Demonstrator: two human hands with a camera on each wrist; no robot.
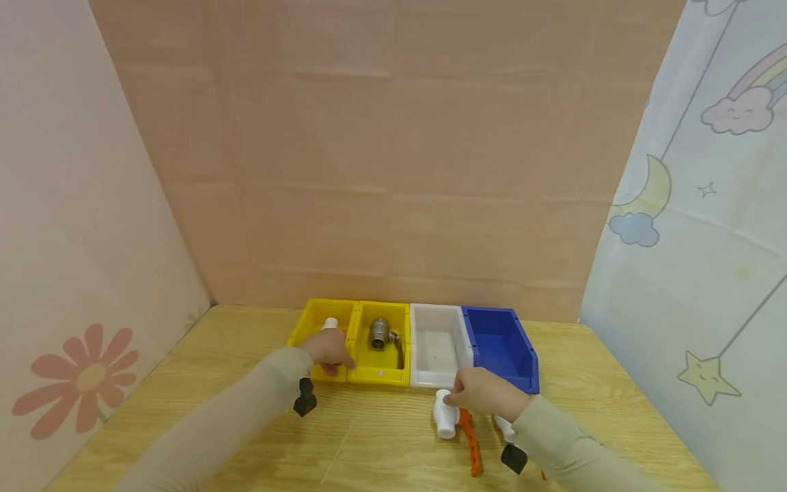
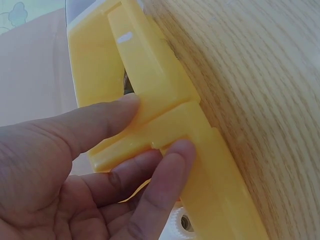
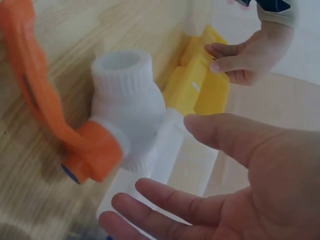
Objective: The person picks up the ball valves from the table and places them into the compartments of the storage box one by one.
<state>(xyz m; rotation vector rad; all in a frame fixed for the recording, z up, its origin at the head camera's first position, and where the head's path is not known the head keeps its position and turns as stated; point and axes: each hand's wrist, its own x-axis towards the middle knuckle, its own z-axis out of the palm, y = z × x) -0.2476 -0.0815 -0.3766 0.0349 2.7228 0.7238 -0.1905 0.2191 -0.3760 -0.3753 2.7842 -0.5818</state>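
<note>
My left hand (image 1: 328, 347) pinches the adjoining walls of two yellow bins, thumb in the right yellow bin (image 1: 387, 377) and fingers in the left yellow bin (image 1: 299, 329). Partly hidden under that hand is a white plastic fitting (image 1: 330, 322) in the left bin. A metal valve (image 1: 379, 333) with a lever lies in the right one. On the table in front of the white bin (image 1: 416, 355) is a white plastic ball valve (image 3: 127, 107) with an orange handle (image 3: 37, 80). My right hand (image 3: 240, 185) is beside this valve, thumb and fingers spread apart.
A blue bin (image 1: 492, 320) stands at the right end of the row, against the white one. Another white fitting (image 1: 505, 427) lies on the wooden table (image 1: 375, 451), partly hidden by the right wrist. A peach cloth backdrop (image 1: 393, 171) hangs behind the bins.
</note>
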